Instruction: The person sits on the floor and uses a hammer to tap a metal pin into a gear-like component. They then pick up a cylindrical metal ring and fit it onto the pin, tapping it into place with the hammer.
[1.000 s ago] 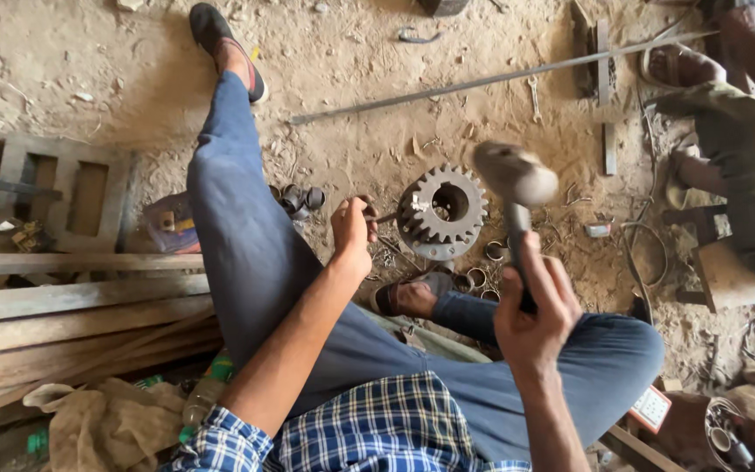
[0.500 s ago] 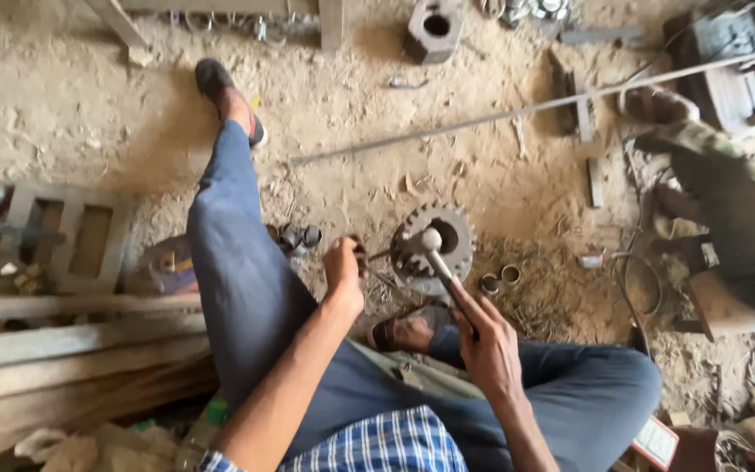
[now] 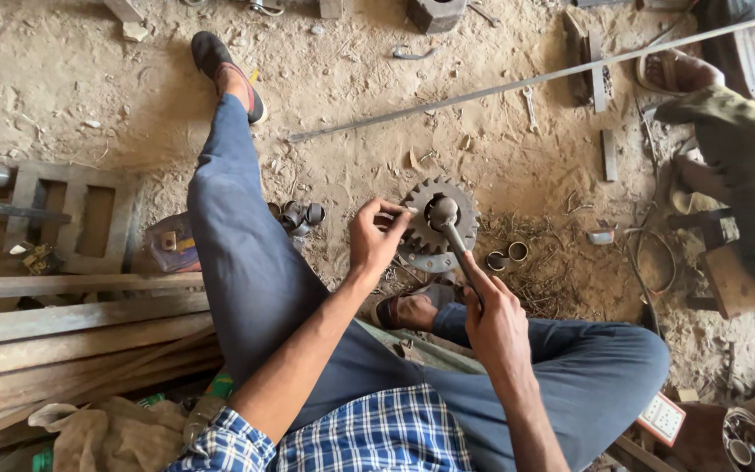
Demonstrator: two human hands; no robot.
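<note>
While the toothed gear [image 3: 437, 225] is lying on the dirt floor [image 3: 89, 96] beside the person's knee, the left hand [image 3: 376, 238] is pinching a thin punch [image 3: 405, 211] at its hub and the right hand [image 3: 493, 316] is gripping a hammer [image 3: 449, 225] whose head is resting there; the driving looks unfinished.

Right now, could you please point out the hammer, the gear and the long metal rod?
hammer [image 3: 444, 212]: head view, its head.
gear [image 3: 463, 236]: head view, toothed right rim.
long metal rod [image 3: 517, 85]: head view, mid-length.
</note>
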